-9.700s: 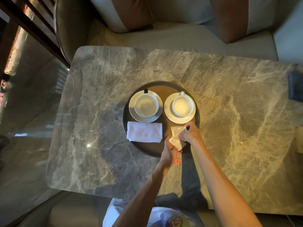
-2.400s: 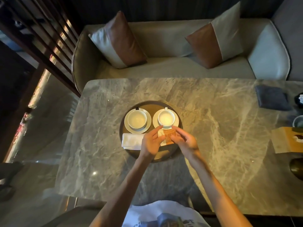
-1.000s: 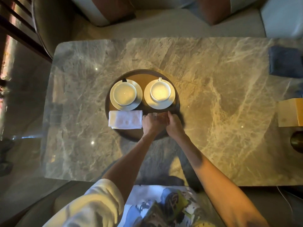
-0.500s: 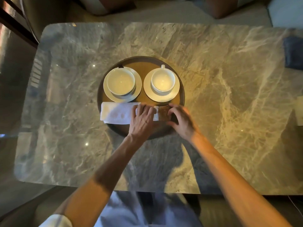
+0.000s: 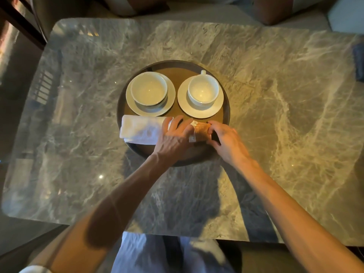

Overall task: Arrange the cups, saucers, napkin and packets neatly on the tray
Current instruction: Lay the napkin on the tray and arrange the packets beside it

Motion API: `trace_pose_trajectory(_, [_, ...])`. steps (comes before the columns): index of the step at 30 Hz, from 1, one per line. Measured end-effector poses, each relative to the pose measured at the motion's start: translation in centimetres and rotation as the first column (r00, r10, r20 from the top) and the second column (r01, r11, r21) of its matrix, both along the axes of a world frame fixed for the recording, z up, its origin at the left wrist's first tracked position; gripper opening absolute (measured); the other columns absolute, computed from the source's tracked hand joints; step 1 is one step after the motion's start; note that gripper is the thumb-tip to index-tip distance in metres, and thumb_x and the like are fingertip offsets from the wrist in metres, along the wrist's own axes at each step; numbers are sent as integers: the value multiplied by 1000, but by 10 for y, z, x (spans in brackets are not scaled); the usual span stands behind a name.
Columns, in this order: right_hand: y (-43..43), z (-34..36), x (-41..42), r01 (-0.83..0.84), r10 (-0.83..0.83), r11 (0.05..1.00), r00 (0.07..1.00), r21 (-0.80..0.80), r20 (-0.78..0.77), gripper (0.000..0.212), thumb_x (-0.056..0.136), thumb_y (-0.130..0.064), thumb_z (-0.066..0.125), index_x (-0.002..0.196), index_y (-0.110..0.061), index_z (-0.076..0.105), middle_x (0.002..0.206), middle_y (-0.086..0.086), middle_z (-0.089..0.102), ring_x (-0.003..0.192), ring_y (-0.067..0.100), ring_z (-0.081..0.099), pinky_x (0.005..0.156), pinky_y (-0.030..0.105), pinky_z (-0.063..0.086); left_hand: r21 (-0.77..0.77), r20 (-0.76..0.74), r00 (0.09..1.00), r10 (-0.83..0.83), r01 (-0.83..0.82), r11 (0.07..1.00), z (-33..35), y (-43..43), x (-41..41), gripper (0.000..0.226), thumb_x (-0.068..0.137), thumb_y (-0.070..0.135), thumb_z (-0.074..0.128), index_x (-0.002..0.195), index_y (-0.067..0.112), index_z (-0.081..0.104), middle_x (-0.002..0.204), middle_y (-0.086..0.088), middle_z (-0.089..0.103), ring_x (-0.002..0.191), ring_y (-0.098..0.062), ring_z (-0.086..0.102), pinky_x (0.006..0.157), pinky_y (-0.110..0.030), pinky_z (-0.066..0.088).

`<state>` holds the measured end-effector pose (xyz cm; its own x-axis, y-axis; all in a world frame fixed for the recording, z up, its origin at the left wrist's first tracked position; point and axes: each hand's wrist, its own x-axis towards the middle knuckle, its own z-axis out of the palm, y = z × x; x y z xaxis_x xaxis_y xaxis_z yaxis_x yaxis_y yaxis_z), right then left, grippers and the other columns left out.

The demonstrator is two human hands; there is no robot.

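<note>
A round dark tray (image 5: 226, 107) sits mid-table. At its back stand two white cups on white saucers: the left cup (image 5: 149, 89) on its saucer (image 5: 170, 97), the right cup (image 5: 203, 89) on its saucer (image 5: 218, 107). A folded white napkin (image 5: 140, 129) lies across the tray's front left. My left hand (image 5: 174, 135) rests on the napkin's right end, fingers against the brown and white packets (image 5: 201, 131). My right hand (image 5: 224, 138) pinches the packets' right side with thumb and fingers.
The tray rests on a grey marble table (image 5: 275, 115). A dark blue cloth (image 5: 358, 62) lies at the right edge. A sofa with cushions (image 5: 271, 8) runs behind the table. A dark wooden screen (image 5: 15, 20) stands at the far left.
Over the last half second both hands stay at the packets on the tray's front. Earlier the packets were held up above the tray; now they lie low beside the napkin.
</note>
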<state>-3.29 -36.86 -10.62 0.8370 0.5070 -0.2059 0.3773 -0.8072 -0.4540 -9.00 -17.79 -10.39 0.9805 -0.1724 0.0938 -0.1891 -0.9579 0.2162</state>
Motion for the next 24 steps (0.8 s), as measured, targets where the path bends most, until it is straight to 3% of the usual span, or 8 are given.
trace_pose_trajectory(3, [-2, 2, 0, -15, 16, 996, 1000, 94, -13, 61, 82, -14, 76, 136, -21, 46, 135, 3, 60, 126, 25, 55, 105, 39, 43, -48, 42, 998, -46, 48, 998, 0, 0, 6, 61, 85, 55, 44, 107, 3, 69, 126, -17, 67, 115, -40, 62, 97, -54, 45])
trace_pose_trajectory(6, [-5, 5, 3, -106, 106, 987, 994, 124, 5, 76, 80, -16, 78, 146, -21, 39, 143, 3, 54, 132, 22, 50, 110, 38, 40, -16, 31, 994, -101, 101, 995, -3, 1, 13, 57, 89, 51, 46, 107, 2, 69, 127, -17, 66, 115, -39, 61, 97, -52, 44])
trace_pose_trajectory(11, [-7, 7, 4, -95, 89, 982, 995, 163, 43, 57, 85, -16, 73, 136, -13, 49, 133, 7, 60, 125, 23, 56, 105, 37, 45, -15, 155, 981, -114, 117, 993, -4, 3, 22, 26, 93, 25, 54, 95, 4, 69, 111, -15, 72, 97, -35, 65, 86, -45, 47])
trace_pose_trajectory(14, [-8, 10, 4, -89, 86, 980, 996, 179, 27, 54, 85, -12, 73, 133, -11, 49, 130, 7, 61, 123, 22, 57, 103, 36, 47, -20, 129, 979, -156, 160, 987, 0, 2, 27, 20, 90, 19, 54, 89, 4, 68, 102, -14, 72, 93, -35, 65, 83, -44, 48])
trace_pose_trajectory(17, [-8, 11, 3, -107, 101, 977, 994, 183, 39, 59, 84, -10, 73, 137, -6, 45, 134, 10, 58, 127, 23, 55, 107, 33, 45, 5, 62, 982, -180, 180, 984, 4, 1, 29, 29, 89, 25, 51, 88, 2, 68, 95, -16, 73, 91, -35, 66, 82, -45, 50])
trace_pose_trajectory(20, [-6, 12, 2, -116, 110, 982, 993, 150, 49, 64, 84, -17, 74, 139, -6, 42, 136, 11, 57, 126, 23, 55, 104, 30, 44, 13, 8, 990, -140, 140, 990, 5, 0, 30, 22, 86, 22, 60, 88, 1, 68, 92, -18, 71, 90, -37, 66, 82, -46, 49])
trace_pose_trajectory(24, [-6, 10, 5, -115, 100, 981, 990, 155, 98, 56, 84, -18, 75, 131, -5, 48, 124, 10, 64, 116, 20, 63, 98, 30, 51, 9, -25, 994, -110, 110, 994, 4, 1, 33, 17, 86, 18, 62, 89, 2, 67, 94, -18, 70, 93, -36, 63, 84, -45, 46])
